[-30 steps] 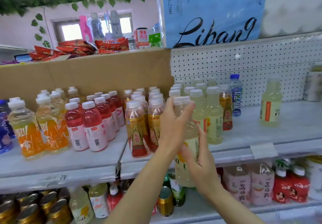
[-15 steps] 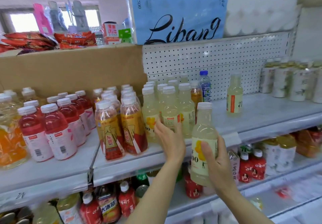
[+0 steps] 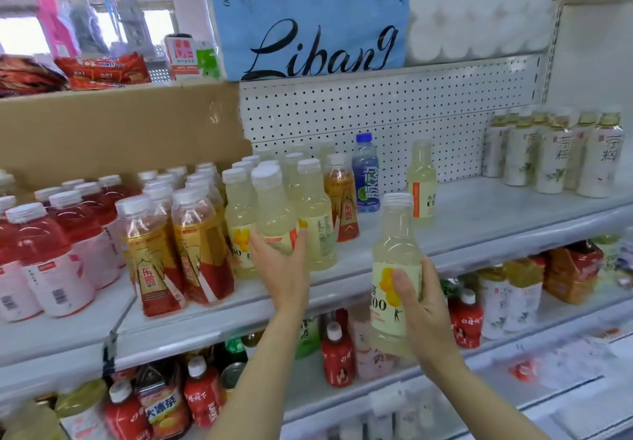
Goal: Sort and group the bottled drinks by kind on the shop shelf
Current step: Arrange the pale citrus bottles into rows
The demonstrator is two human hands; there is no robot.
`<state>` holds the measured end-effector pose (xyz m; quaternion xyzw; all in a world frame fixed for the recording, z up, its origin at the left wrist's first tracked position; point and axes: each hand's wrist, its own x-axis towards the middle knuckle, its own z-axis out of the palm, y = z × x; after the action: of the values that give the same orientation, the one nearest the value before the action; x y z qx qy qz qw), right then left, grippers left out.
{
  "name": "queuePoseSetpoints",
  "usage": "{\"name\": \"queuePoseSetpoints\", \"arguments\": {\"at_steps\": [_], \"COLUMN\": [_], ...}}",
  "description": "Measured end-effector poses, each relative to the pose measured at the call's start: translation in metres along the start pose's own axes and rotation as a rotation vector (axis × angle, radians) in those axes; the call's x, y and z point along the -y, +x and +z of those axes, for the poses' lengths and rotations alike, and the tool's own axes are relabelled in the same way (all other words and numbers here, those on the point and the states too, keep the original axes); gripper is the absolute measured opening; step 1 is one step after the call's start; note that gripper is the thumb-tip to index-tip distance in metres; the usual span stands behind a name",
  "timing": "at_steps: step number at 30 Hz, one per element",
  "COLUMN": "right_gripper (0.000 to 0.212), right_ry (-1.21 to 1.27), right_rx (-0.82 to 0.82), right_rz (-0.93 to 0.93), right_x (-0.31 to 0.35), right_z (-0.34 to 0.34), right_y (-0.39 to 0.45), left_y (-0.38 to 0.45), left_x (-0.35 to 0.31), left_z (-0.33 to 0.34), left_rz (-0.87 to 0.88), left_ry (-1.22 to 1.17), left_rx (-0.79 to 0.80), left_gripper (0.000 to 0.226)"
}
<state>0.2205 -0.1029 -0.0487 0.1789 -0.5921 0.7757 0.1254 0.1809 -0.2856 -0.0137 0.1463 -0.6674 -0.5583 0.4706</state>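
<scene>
My right hand [image 3: 424,309] grips a pale yellow drink bottle [image 3: 394,254] with a white cap, held upright in front of the middle shelf [image 3: 479,220]. My left hand [image 3: 282,265] wraps its fingers and thumb around the lower part of another pale yellow bottle [image 3: 274,213] standing at the front of a group of the same kind. An amber bottle with a red label [image 3: 340,199] and a blue-capped water bottle [image 3: 365,172] stand just right of that group. One pale yellow bottle [image 3: 422,182] stands alone further right.
Amber red-label bottles [image 3: 202,251] and red drink bottles [image 3: 51,254] fill the shelf's left side. White-label tea bottles [image 3: 555,155] stand at the far right. A cardboard panel [image 3: 120,131] and pegboard [image 3: 376,107] back the shelf. More bottles and cans crowd the lower shelf [image 3: 342,354].
My right hand has carried the pale yellow bottle away from the group to the right. My left hand let go of it and now holds a front bottle of the group.
</scene>
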Motion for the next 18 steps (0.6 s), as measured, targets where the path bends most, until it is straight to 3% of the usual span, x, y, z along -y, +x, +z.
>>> {"name": "queuePoseSetpoints", "arguments": {"at_steps": [4, 7, 8, 11, 15, 18], "right_gripper": [0.038, 0.034, 0.034, 0.035, 0.038, 0.038], "right_ry": [0.033, 0.073, 0.084, 0.104, 0.140, 0.139], "right_rx": [0.050, 0.095, 0.112, 0.143, 0.137, 0.113], "right_rz": [0.002, 0.008, 0.012, 0.020, 0.026, 0.020], "right_x": [0.005, 0.012, 0.014, 0.017, 0.021, 0.022], "right_z": [-0.027, -0.045, -0.052, -0.071, -0.092, -0.104], "right_y": [0.023, 0.036, 0.038, 0.046, 0.057, 0.070], "left_y": [-0.020, -0.035, -0.039, -0.056, -0.072, -0.073], "left_x": [-0.027, -0.042, -0.042, -0.041, -0.044, -0.048], "left_z": [0.005, 0.013, 0.017, 0.029, 0.055, 0.081], "left_rz": [0.060, -0.086, -0.157, -0.345, -0.410, -0.436], "left_ry": [-0.161, -0.407, -0.519, -0.827, -1.051, -1.066], "left_rx": [0.001, 0.135, 0.216, 0.480, 0.721, 0.827], "left_gripper": [0.057, 0.039, 0.040, 0.072, 0.070, 0.075]}}
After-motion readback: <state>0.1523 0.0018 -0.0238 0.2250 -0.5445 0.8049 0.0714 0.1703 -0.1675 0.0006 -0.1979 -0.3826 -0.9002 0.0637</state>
